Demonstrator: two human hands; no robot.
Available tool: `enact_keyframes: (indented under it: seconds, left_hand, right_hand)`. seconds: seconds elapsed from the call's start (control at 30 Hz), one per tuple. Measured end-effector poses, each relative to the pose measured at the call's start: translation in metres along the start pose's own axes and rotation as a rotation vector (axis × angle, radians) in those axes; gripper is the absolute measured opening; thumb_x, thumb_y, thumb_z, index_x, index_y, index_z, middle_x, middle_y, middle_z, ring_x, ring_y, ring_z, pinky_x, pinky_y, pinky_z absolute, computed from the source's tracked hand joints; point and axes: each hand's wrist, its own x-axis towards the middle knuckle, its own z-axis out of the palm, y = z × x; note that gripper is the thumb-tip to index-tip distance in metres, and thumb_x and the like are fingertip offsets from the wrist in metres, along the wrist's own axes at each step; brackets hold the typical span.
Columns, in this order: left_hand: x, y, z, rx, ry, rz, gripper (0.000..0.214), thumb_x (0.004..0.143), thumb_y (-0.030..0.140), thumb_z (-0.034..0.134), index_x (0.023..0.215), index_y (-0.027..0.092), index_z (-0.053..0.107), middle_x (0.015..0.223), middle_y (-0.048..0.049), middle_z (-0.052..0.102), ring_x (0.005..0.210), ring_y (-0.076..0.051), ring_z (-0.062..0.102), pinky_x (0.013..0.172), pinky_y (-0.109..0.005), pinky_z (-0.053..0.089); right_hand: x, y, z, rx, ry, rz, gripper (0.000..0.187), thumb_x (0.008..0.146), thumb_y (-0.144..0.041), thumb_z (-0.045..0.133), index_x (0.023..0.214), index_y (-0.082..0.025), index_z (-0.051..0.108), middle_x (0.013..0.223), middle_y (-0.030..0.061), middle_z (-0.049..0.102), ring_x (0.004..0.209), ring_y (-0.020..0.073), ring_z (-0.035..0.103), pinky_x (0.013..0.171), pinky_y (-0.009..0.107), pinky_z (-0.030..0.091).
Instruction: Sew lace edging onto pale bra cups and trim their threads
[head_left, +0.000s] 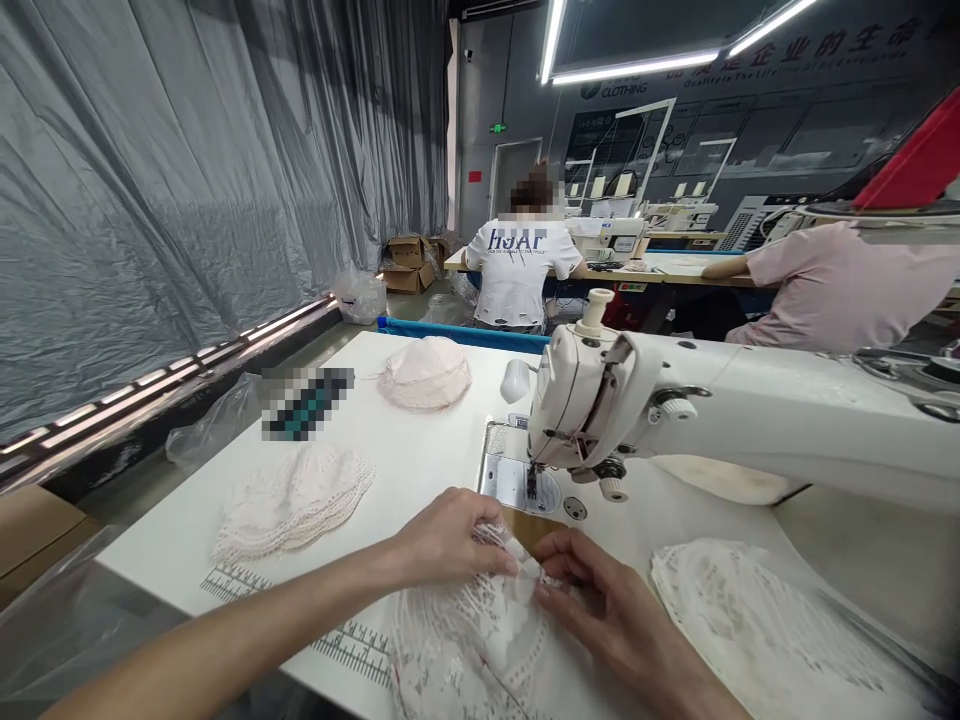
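Note:
My left hand (442, 545) and my right hand (600, 600) meet over a white lace piece (480, 640) at the front of the white table (420, 460). Both hands pinch the lace's upper edge, fingers closed on the fabric, just in front of the needle plate (525, 487) of a white sewing machine (675, 410). The lace spreads toward me and hides part of the printed ruler (352, 640) on the table's front edge.
A stack of white lace pieces (292, 500) lies at the left, another pile (425, 372) at the far side, a third stack (757, 610) at the right. Two people sit at benches behind. A grey plastic curtain (187, 180) hangs at the left.

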Motion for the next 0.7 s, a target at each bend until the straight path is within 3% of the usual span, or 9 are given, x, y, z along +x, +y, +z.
enact_keyframes:
  seconds: [0.1, 0.37, 0.5, 0.7]
  left_hand:
    - [-0.002, 0.000, 0.000, 0.005, -0.004, -0.001, 0.025, 0.073, 0.039, 0.069, 0.073, 0.015, 0.061, 0.074, 0.0008, 0.062, 0.069, -0.014, 0.057, 0.057, -0.021, 0.038]
    - [-0.007, -0.003, 0.003, -0.045, -0.021, 0.036, 0.025, 0.075, 0.040, 0.066, 0.078, 0.015, 0.063, 0.081, -0.0005, 0.064, 0.075, -0.016, 0.059, 0.063, -0.023, 0.041]
    - [-0.011, 0.000, 0.004, -0.043, -0.009, 0.022, 0.025, 0.074, 0.040, 0.066, 0.075, 0.015, 0.060, 0.077, 0.0005, 0.062, 0.071, -0.015, 0.058, 0.060, -0.022, 0.041]
    - [-0.016, 0.006, 0.004, -0.035, 0.029, 0.002, 0.027, 0.071, 0.039, 0.068, 0.072, 0.015, 0.058, 0.070, 0.0021, 0.057, 0.065, -0.012, 0.053, 0.055, -0.020, 0.037]
  right_hand:
    - [-0.001, 0.001, 0.004, -0.027, 0.057, 0.023, 0.014, 0.083, -0.035, 0.047, 0.090, -0.023, 0.051, 0.066, -0.0027, 0.059, 0.062, 0.0159, 0.052, 0.058, 0.026, 0.039]
    - [-0.016, 0.002, 0.007, -0.020, 0.107, -0.030, 0.012, 0.083, -0.032, 0.045, 0.093, -0.025, 0.048, 0.075, -0.0022, 0.055, 0.063, 0.0145, 0.050, 0.056, 0.025, 0.039]
    - [-0.018, -0.001, 0.005, -0.030, 0.072, -0.014, 0.018, 0.084, -0.038, 0.049, 0.096, -0.024, 0.047, 0.078, -0.0015, 0.057, 0.064, 0.0142, 0.052, 0.058, 0.025, 0.041]
    - [-0.021, -0.005, 0.008, -0.068, 0.170, -0.058, 0.019, 0.086, -0.038, 0.045, 0.098, -0.024, 0.051, 0.064, -0.0041, 0.051, 0.060, 0.0151, 0.047, 0.054, 0.026, 0.036]
